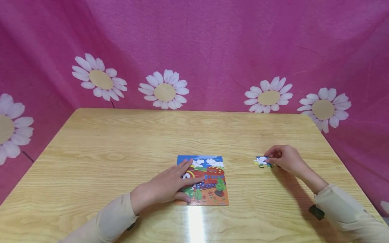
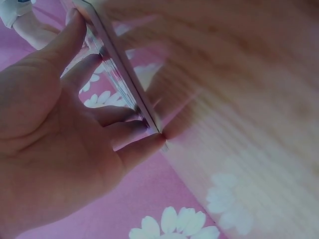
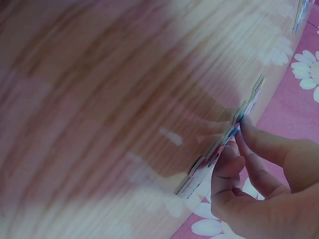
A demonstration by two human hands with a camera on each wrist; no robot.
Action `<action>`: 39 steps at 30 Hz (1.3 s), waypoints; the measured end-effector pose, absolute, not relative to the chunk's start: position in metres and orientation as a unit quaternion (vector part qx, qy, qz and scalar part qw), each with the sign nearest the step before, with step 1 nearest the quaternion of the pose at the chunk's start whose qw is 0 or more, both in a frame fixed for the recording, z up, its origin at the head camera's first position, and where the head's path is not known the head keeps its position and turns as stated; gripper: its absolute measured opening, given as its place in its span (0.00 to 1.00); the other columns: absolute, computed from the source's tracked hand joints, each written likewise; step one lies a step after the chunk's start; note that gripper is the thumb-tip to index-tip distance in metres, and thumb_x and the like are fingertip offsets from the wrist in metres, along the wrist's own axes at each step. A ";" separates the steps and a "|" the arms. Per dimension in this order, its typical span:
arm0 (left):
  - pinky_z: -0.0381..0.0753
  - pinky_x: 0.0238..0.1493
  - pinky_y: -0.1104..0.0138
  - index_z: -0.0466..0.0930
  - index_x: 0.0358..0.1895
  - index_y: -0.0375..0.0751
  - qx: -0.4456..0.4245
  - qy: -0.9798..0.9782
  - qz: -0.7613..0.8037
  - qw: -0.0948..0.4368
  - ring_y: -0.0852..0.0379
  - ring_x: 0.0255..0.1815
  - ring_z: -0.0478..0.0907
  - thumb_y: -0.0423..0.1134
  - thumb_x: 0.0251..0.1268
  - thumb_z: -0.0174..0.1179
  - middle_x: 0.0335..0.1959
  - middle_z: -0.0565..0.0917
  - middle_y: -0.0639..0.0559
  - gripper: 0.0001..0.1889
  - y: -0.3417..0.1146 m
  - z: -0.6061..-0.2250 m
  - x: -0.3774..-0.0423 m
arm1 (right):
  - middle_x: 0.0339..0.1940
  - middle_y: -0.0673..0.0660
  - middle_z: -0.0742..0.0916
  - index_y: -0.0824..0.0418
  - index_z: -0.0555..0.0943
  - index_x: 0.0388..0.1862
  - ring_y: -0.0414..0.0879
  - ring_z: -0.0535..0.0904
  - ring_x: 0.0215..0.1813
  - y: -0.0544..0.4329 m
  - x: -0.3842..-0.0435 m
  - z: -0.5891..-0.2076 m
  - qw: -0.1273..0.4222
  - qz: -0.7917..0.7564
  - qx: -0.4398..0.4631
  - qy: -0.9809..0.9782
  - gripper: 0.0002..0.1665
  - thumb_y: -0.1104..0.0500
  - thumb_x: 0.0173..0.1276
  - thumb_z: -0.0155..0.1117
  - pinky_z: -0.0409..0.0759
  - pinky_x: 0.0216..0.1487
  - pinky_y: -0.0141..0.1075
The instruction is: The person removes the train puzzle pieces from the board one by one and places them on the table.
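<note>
A jigsaw puzzle (image 1: pixel 209 195) with a red cartoon train, blue sky and clouds lies flat in its square frame on the table. My left hand (image 1: pixel 165 185) rests on its left part with fingers spread, covering some of the picture. In the left wrist view, the fingertips of the left hand (image 2: pixel 65 114) touch the puzzle board (image 2: pixel 119 69) seen edge-on. To the right, my right hand (image 1: pixel 285 160) pinches the right end of a small group of jigsaw pieces (image 1: pixel 260 160). Those pieces (image 3: pixel 214 149) lie low at the table surface in the right wrist view, partly behind the fingers.
The wooden table (image 1: pixel 136 135) has a glossy top with a bright reflection near its front. A pink cloth (image 1: pixel 209 44) with white daisies hangs behind the table and along its sides.
</note>
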State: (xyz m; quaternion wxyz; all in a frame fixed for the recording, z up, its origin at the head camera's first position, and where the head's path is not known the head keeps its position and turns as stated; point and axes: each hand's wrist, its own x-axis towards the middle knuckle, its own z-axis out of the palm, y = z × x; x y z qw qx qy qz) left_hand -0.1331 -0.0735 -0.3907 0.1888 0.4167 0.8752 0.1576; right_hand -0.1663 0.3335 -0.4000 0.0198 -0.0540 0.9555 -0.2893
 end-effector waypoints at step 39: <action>0.58 0.67 0.41 0.66 0.73 0.57 0.404 0.888 0.158 0.153 0.36 0.77 0.44 0.58 0.64 0.59 0.76 0.49 0.29 0.34 -0.105 -0.388 -0.121 | 0.42 0.68 0.88 0.79 0.79 0.53 0.44 0.85 0.36 0.143 -0.178 -0.387 0.281 -0.582 -0.040 0.762 0.16 0.68 0.72 0.58 0.84 0.44 0.38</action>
